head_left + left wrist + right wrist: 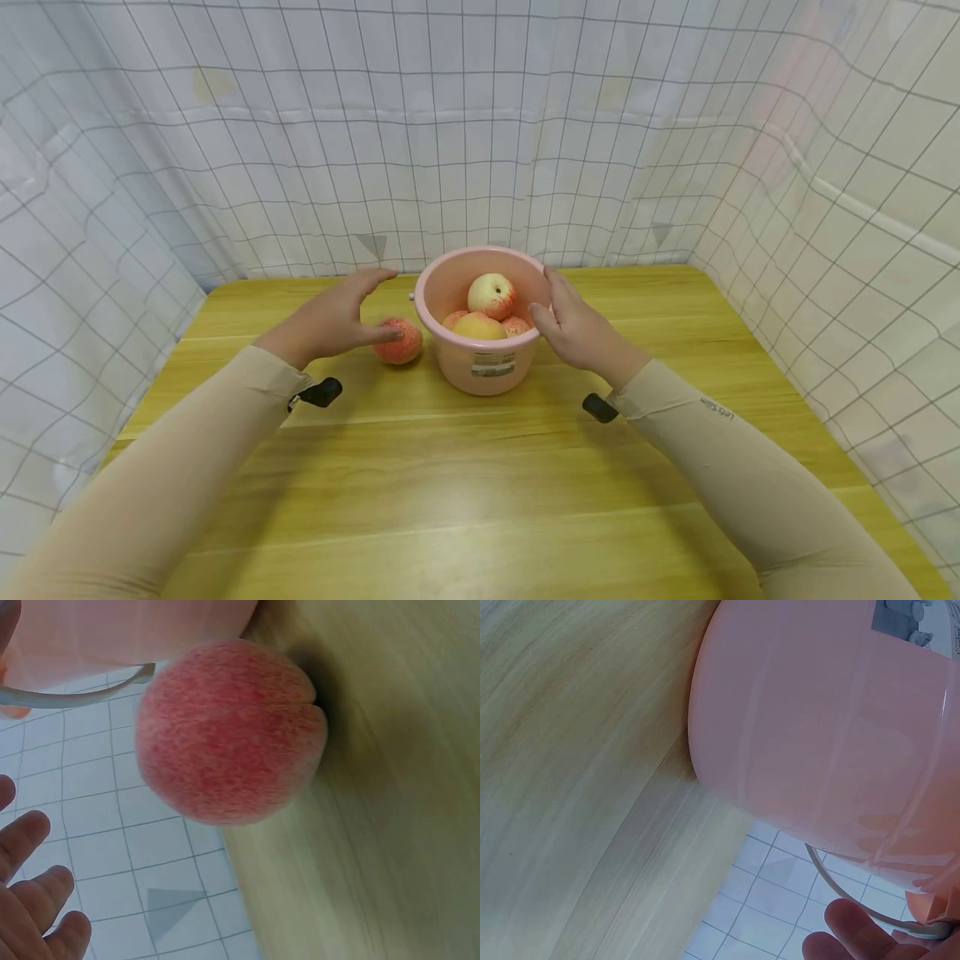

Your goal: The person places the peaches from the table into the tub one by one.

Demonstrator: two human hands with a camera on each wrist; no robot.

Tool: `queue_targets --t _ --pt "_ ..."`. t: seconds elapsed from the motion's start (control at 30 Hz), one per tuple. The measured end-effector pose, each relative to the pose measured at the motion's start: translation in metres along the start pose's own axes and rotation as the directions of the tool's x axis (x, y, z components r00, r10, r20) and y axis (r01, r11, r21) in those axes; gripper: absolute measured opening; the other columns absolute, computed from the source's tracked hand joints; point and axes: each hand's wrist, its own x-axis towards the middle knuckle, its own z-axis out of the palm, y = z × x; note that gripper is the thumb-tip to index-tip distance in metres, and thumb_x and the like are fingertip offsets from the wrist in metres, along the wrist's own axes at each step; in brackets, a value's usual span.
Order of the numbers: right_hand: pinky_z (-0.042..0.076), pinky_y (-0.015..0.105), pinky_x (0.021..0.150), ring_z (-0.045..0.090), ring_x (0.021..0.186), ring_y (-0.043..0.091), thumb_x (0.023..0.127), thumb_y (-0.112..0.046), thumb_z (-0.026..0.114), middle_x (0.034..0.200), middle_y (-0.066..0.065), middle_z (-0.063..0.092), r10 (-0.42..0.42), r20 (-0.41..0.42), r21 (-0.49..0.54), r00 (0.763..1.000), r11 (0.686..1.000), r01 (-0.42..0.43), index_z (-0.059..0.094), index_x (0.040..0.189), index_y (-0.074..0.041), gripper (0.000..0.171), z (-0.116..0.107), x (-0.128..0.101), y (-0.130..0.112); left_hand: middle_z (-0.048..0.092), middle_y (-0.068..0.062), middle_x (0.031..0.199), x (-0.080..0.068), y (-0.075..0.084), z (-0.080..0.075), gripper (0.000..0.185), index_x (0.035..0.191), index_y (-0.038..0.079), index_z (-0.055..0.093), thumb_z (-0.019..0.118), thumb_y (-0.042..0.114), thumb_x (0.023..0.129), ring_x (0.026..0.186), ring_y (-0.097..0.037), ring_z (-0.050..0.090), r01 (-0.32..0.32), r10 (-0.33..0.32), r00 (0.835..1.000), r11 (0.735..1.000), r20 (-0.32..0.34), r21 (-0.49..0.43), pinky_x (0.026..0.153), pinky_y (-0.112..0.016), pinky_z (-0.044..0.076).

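A pink plastic bucket (491, 379) stands upright on the table with several peaches inside, a pale one with a red blush (489, 293) on top. My right hand (581, 329) grips its right rim, thumb over the edge and fingers along the outer wall. In the right wrist view those fingertips (855, 930) show beside the grey handle (855, 900). Left of the bucket, a loose red peach (400, 343) lies on the table. My left hand (337, 317) is spread around its far left side, thumb overlapping the peach in the head view; the left wrist view shows the other fingers (45, 900) apart from it.
The wooden table (465, 483) carries all of this. White grid-patterned curtain (480, 150) hangs behind it and along both sides, close to the table's edges. A label (492, 364) is on the bucket's front.
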Motion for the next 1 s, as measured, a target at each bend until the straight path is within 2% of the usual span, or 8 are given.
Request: queue_targets --t 0.27,0.43,0.63,1.0 --pt "0.022 0.055 0.131 0.017 0.163 0.036 0.112 -0.04 0.039 0.177 0.019 0.008 0.005 0.002 0.002 1.0 1.0 -0.005 0.001 0.168 -0.001 0.079 0.0 0.0 0.001 0.033 -0.016 0.171 0.0 -0.009 0.011 0.098 0.166 0.011 0.031 0.082 0.047 0.09 0.157 -0.042 0.031 0.015 -0.015 1.0 0.999 0.016 -0.033 0.125 -0.065 0.028" --pt "0.021 0.056 0.131 0.016 0.163 0.036 0.111 -0.041 0.038 0.177 0.019 0.007 0.005 0.003 0.01 1.0 1.0 -0.005 0.0 0.169 -0.002 0.079 0.0 0.0 0.002 0.032 -0.016 0.171 -0.001 -0.016 0.019 0.099 0.166 0.011 0.03 0.082 0.049 0.09 0.158 -0.044 0.029 0.042 -0.04 0.999 0.994 0.03 -0.099 0.125 -0.067 0.027" --pt "0.022 0.056 0.131 0.018 0.163 0.036 0.111 -0.04 0.039 0.177 0.019 0.008 -0.002 -0.004 0.016 1.0 1.0 0.002 0.0 0.169 -0.002 0.079 0.002 0.001 0.003 0.033 -0.013 0.171 -0.002 -0.024 0.028 0.097 0.166 0.01 0.03 0.082 0.046 0.091 0.159 -0.044 0.026 0.063 -0.055 0.997 0.979 0.049 -0.192 0.126 -0.067 0.025" --pt "0.022 0.056 0.131 0.018 0.163 0.036 0.111 -0.04 0.039 0.176 0.02 0.009 -0.008 -0.009 0.025 1.0 1.0 0.009 0.002 0.168 -0.001 0.078 0.002 0.0 0.003 0.03 -0.014 0.173 0.0 -0.032 0.043 0.1 0.166 0.009 0.029 0.084 0.042 0.09 0.16 -0.044 0.022 0.096 -0.078 0.994 0.954 0.075 -0.284 0.128 -0.063 0.023"
